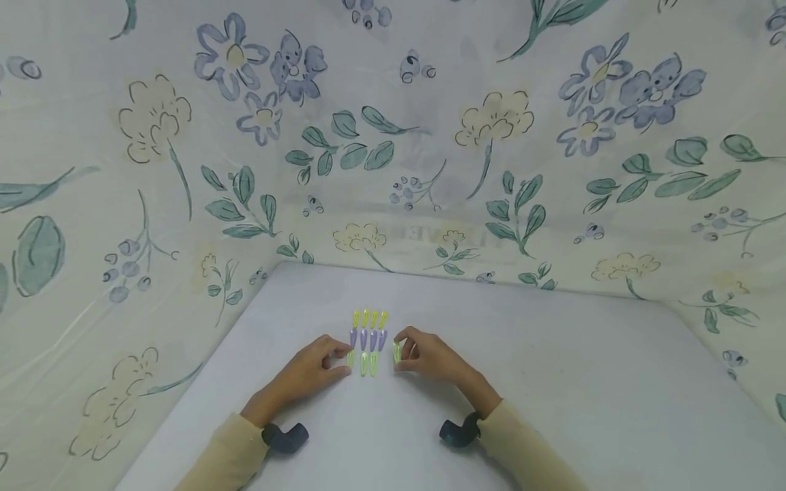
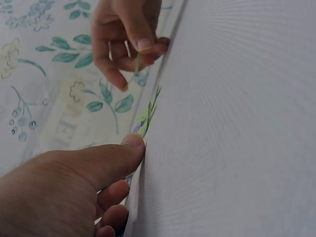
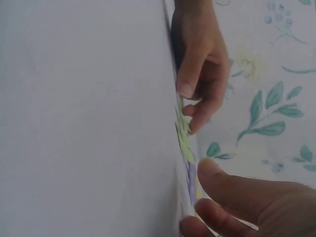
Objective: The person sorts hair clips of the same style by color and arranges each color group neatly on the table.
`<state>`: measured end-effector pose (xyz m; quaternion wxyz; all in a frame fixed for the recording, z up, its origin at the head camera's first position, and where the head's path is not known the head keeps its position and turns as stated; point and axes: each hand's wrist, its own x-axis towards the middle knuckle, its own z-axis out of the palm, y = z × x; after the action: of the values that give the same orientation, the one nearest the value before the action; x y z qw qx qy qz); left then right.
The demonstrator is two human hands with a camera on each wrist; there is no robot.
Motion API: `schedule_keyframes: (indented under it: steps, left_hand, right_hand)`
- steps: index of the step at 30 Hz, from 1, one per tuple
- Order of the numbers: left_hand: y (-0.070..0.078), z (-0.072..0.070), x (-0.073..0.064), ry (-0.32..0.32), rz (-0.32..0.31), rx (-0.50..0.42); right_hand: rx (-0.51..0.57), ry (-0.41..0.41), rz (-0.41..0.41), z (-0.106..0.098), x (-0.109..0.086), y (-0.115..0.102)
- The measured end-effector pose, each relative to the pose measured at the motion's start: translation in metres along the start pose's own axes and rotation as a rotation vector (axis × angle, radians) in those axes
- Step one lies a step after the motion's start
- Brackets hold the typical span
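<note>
Small teardrop snap hair clips lie in rows on the white table in the head view: yellow clips (image 1: pixel 374 318) at the back, purple clips (image 1: pixel 364 339) in the middle, light green clips (image 1: pixel 365 364) in front. At the left end of the green row, my left hand (image 1: pixel 313 365) holds a green hair clip (image 1: pixel 351 359) between thumb and index finger, low at the table. My right hand (image 1: pixel 432 354) pinches another green hair clip (image 1: pixel 396 352) lengthwise, right of the row. In the left wrist view this clip (image 2: pixel 137 64) shows edge-on under the right thumb.
The white tabletop (image 1: pixel 583 382) spreads widely to the right of the hands. A floral cloth (image 1: pixel 424 170) rises behind the table and along its left side. Dark curved pieces, one on the left wrist (image 1: pixel 285 438) and one on the right (image 1: pixel 460 431), stick out inward.
</note>
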<state>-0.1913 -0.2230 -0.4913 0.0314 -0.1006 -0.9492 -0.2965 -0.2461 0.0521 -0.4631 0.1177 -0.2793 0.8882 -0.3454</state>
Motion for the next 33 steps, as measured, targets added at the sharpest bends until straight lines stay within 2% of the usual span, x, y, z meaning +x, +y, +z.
schedule_keyframes:
  steps: [8,21,33]
  left_hand:
    - [-0.006,-0.001,0.002,-0.005,0.061,-0.007]
    - [-0.002,-0.002,0.000,-0.015,0.058,-0.014]
    - [-0.001,-0.003,-0.001,0.016,0.085,-0.007]
  right_hand:
    - [-0.024,-0.012,-0.020,0.013,0.006,-0.009]
    - [-0.058,-0.014,0.019,0.022,0.006,-0.013]
    - [-0.081,-0.023,0.017,0.022,0.007,-0.012]
